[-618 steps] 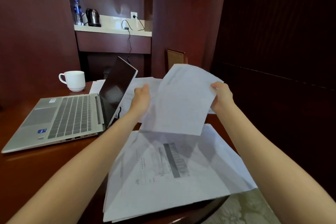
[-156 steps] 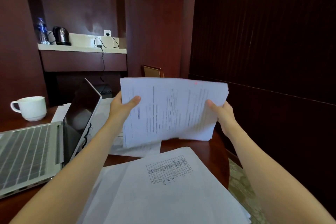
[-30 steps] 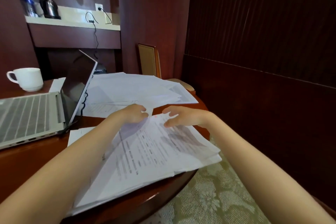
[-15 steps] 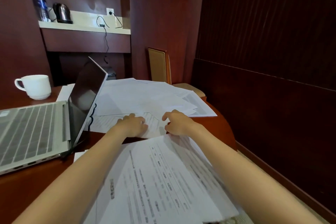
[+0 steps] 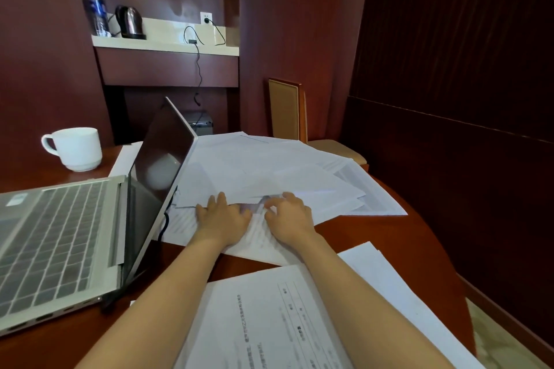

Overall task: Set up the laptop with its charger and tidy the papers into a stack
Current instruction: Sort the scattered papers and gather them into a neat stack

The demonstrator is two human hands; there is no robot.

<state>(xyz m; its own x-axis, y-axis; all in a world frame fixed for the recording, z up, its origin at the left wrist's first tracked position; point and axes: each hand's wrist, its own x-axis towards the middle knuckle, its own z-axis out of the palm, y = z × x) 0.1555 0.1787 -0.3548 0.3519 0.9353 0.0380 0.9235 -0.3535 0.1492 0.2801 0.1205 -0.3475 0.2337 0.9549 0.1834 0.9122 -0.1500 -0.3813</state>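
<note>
Loose white papers [image 5: 269, 165] lie spread over the far side of the round wooden table [image 5: 404, 243]. My left hand [image 5: 223, 217] rests flat on a printed sheet at their near edge, fingers stretched out. Right beside it, my right hand [image 5: 289, 216] has its fingers curled at the edge of the sheets and seems to pinch one. A gathered stack of papers [image 5: 269, 323] lies close to me, partly under my forearms. The silver laptop [image 5: 60, 234] stands open on the left with a dark screen. A black charger cable [image 5: 198, 69] hangs from the shelf's wall socket and runs behind the laptop.
A white mug [image 5: 76, 148] stands at the back left of the table. A kettle [image 5: 130, 21] and a water bottle [image 5: 97, 9] stand on the wall shelf. A chair [image 5: 284, 111] is tucked in behind the papers. Dark wood panelling runs along the right.
Both hands have left the near stack and reached forward onto the far loose papers. My view has tilted upward.
</note>
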